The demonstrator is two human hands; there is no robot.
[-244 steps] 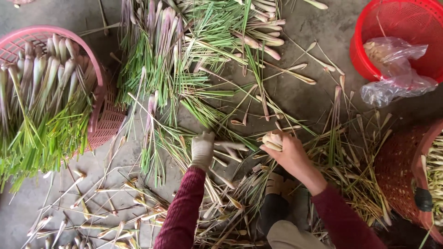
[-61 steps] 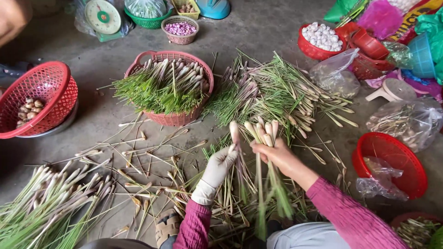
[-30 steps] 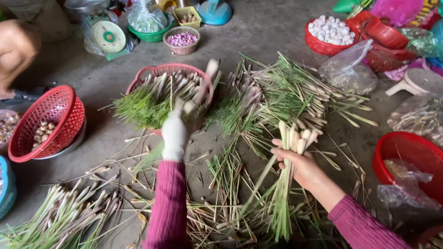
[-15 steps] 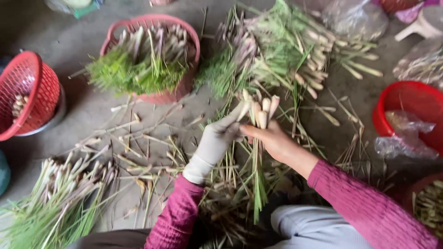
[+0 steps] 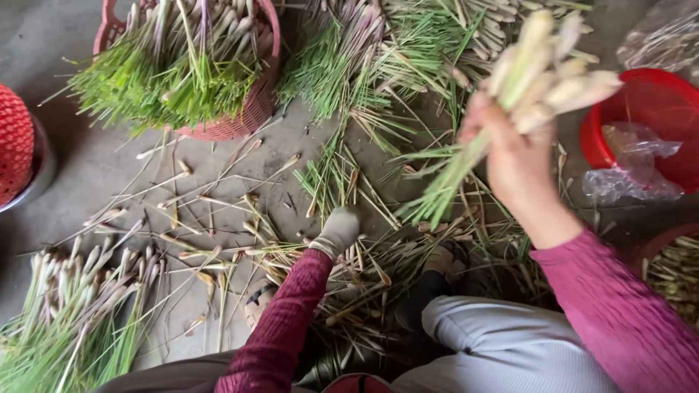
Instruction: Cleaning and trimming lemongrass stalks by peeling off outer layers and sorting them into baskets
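Observation:
My right hand point(image 5: 513, 156) is raised and shut on a bunch of lemongrass stalks point(image 5: 539, 73), pale bulb ends up, green tips hanging down to the left. My left hand point(image 5: 336, 231), in a whitish glove, reaches down to the trimmings on the floor point(image 5: 349, 269); its fingers are curled among loose stalks, and I cannot tell whether it grips one. A big loose pile of untrimmed lemongrass point(image 5: 378, 51) lies ahead of both hands.
A pink basket point(image 5: 240, 116) full of lemongrass stands at the upper left. A red basket point(image 5: 14, 138) sits at the left edge. A red tub point(image 5: 641, 124) with clear plastic bags is on the right. Another lemongrass heap point(image 5: 73, 313) lies lower left.
My left hand left the bunch and dropped to the trimmings on the floor. My right hand lifted the bunch up and to the right. The camera tilted down and closer.

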